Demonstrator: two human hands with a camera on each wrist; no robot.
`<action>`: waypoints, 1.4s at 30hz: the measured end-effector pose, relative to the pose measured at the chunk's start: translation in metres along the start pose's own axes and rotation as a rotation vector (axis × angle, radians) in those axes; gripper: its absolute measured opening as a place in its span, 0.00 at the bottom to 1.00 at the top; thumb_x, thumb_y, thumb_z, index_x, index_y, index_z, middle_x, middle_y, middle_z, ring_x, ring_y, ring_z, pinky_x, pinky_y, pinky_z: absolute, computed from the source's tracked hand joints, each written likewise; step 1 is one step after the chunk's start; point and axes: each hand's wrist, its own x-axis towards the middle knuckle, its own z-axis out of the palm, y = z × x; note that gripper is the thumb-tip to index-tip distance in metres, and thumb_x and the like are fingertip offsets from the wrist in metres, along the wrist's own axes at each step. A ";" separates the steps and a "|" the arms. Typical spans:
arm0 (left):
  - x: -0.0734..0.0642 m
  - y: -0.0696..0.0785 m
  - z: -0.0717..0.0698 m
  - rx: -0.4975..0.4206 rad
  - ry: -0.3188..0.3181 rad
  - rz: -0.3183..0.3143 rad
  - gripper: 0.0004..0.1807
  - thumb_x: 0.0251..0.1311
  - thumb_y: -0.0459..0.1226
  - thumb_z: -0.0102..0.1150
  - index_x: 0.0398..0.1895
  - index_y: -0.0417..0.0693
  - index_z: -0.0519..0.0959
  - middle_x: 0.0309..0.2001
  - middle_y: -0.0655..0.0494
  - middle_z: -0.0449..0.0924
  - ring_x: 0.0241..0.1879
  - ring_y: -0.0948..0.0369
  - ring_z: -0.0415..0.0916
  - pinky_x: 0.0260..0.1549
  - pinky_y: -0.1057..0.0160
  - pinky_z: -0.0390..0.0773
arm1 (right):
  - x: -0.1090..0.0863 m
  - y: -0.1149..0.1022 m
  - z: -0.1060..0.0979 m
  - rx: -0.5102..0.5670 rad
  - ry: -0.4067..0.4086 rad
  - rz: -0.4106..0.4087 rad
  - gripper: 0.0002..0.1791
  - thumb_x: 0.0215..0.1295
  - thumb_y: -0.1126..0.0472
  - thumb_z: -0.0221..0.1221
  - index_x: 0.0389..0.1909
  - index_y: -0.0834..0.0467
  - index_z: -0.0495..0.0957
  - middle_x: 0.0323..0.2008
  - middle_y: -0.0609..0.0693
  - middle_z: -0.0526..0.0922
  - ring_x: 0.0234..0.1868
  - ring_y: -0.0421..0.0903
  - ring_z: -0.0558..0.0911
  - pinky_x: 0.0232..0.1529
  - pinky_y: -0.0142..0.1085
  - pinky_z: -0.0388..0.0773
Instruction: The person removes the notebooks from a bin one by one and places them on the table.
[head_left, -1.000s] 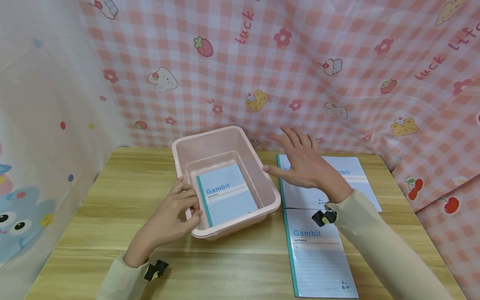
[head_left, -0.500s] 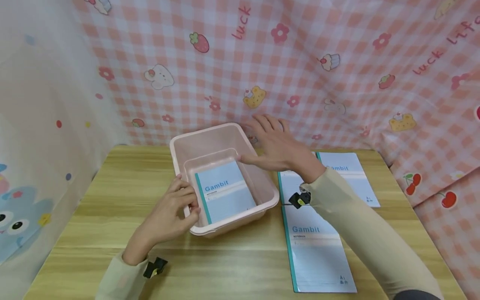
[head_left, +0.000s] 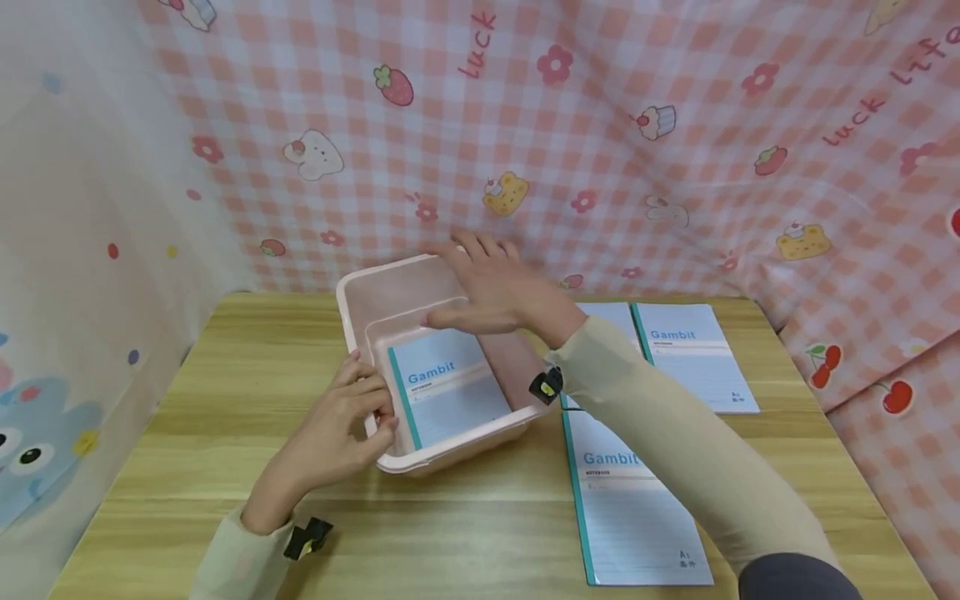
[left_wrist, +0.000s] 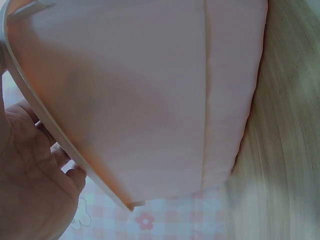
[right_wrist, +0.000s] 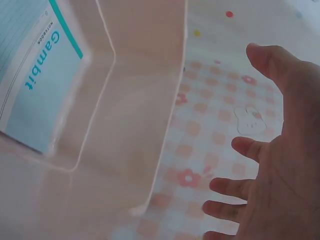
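A pale pink plastic basin (head_left: pixel 347 310) stands on the table, with a blue "Gambit" notebook (head_left: pixel 450 392) lying flat inside. My left hand (head_left: pixel 341 433) grips the basin's left rim with curled fingers; the left wrist view has the hand (left_wrist: pixel 37 170) at the rim beside the basin's outer wall (left_wrist: pixel 135 100). Above the basin's far right part hovers my right hand (head_left: pixel 502 292), fingers spread and holding nothing. It covers that corner in the head view. The right wrist view shows a gap between this hand (right_wrist: pixel 285 145) and the basin wall.
To the right of the basin, three more notebooks lie flat: one at front (head_left: pixel 637 508), one at back right (head_left: pixel 693 358), and one (head_left: pixel 611 317) partly hidden by my right forearm. A pink checked curtain (head_left: pixel 600 150) hangs behind the wooden table (head_left: pixel 247 367).
My right hand has moved left, from above the back notebooks to over the basin, fingers still spread. The left hand keeps its hold on the rim, and the basin stays in place.
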 end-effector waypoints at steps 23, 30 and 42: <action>-0.003 -0.001 -0.004 0.003 0.001 -0.015 0.12 0.50 0.33 0.62 0.22 0.61 0.71 0.29 0.69 0.75 0.49 0.63 0.68 0.83 0.50 0.47 | 0.061 -0.025 0.061 -0.058 -0.316 0.007 0.55 0.58 0.22 0.54 0.81 0.38 0.45 0.80 0.53 0.52 0.80 0.55 0.53 0.80 0.55 0.58; -0.003 0.000 -0.003 0.007 -0.002 -0.012 0.12 0.51 0.33 0.61 0.22 0.62 0.71 0.29 0.70 0.74 0.49 0.63 0.68 0.83 0.52 0.47 | 0.068 -0.024 0.076 -0.068 -0.390 0.042 0.55 0.58 0.21 0.54 0.81 0.37 0.45 0.80 0.52 0.52 0.80 0.53 0.52 0.79 0.55 0.59; 0.000 0.001 0.000 0.000 0.010 0.013 0.13 0.50 0.33 0.61 0.21 0.62 0.70 0.29 0.70 0.74 0.49 0.63 0.68 0.84 0.53 0.47 | 0.075 -0.016 0.105 -0.197 -0.392 0.012 0.55 0.58 0.19 0.50 0.82 0.38 0.46 0.81 0.52 0.53 0.81 0.55 0.55 0.77 0.57 0.64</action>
